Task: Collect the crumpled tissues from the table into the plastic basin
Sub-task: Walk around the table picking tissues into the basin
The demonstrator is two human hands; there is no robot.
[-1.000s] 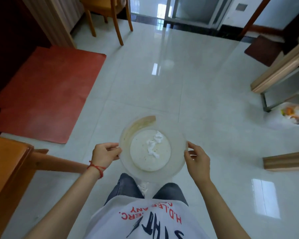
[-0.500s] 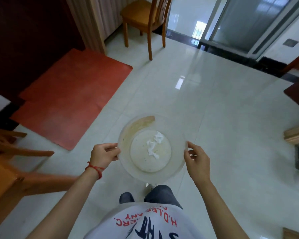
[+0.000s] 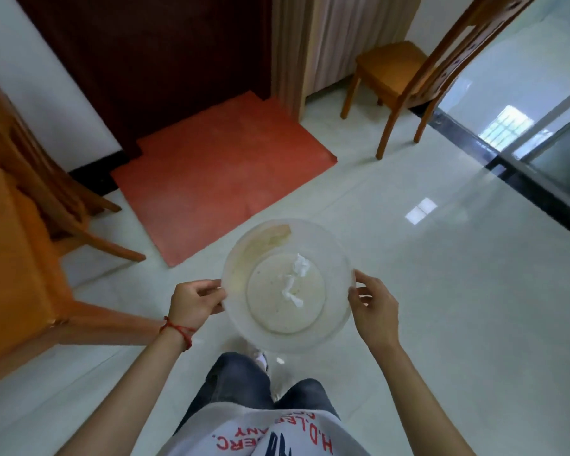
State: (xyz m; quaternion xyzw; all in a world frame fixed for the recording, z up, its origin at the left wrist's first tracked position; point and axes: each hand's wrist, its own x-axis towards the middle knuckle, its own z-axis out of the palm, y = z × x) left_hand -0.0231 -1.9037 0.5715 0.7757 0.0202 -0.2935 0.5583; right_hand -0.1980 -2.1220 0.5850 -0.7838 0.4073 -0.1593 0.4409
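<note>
The left hand [image 3: 196, 302] and right hand [image 3: 375, 307] are each gripping opposite rims of the basin [image 3: 338, 258], closed on it; tissues [image 3: 295, 279] are lying inside, above the floor [image 3: 441, 291]

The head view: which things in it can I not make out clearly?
- Table: no surface is recognisable; the wooden furniture at left is blurred and cut by the edge.
- Tissues in the plastic basin: too small and bunched to count.
- Left hand and right hand: the fingers go under the rim; the cloudy wall hides them.
- Feet: mostly hidden under the basin.
- Chair: its back is cut by the top edge.
</note>
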